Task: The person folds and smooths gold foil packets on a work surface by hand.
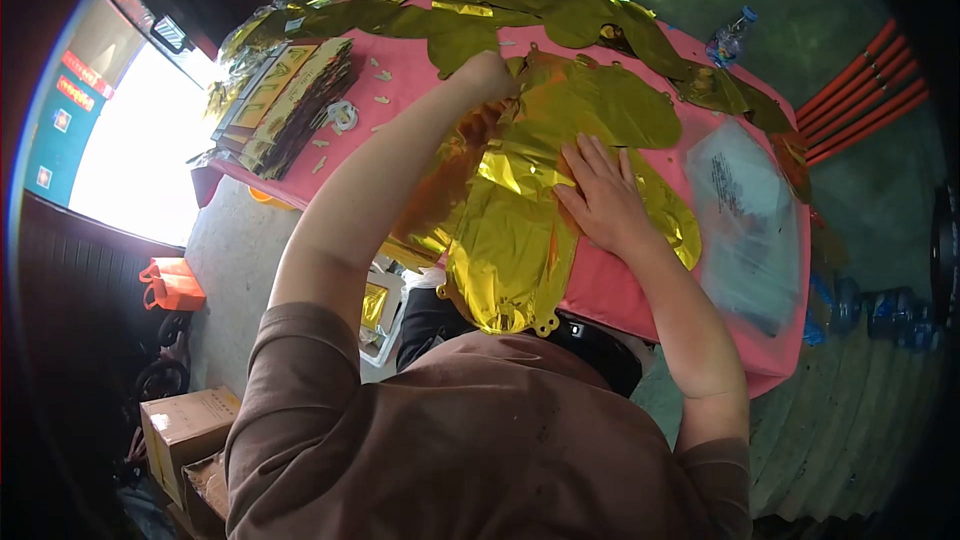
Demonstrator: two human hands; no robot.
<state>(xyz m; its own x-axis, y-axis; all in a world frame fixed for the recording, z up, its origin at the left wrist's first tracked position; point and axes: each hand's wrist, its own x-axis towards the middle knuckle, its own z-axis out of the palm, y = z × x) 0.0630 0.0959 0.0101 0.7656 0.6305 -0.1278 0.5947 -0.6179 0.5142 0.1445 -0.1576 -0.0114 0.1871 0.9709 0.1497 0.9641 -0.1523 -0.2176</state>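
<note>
A flat, uninflated gold foil balloon (530, 180) with small tabs on its edge lies across the pink-covered table (610, 285), and its lower end hangs over the near edge toward my lap. My left hand (490, 78) is closed at its upper left edge, gripping the foil; the fingertips are partly hidden. Flat on the middle of the balloon rests my right hand (605, 195), fingers stretched out. Beyond both hands, more gold foil balloons (465, 35) are spread along the far edge.
Stacked printed packets (285, 105) lie at the left, beside small pale pieces (382, 100) and a white coil (342, 117). Clear plastic bags (745, 225) cover the right side. A bottle (730, 38) stands at the far right. Cardboard boxes (185, 430) and an orange bag (172, 283) are on the floor.
</note>
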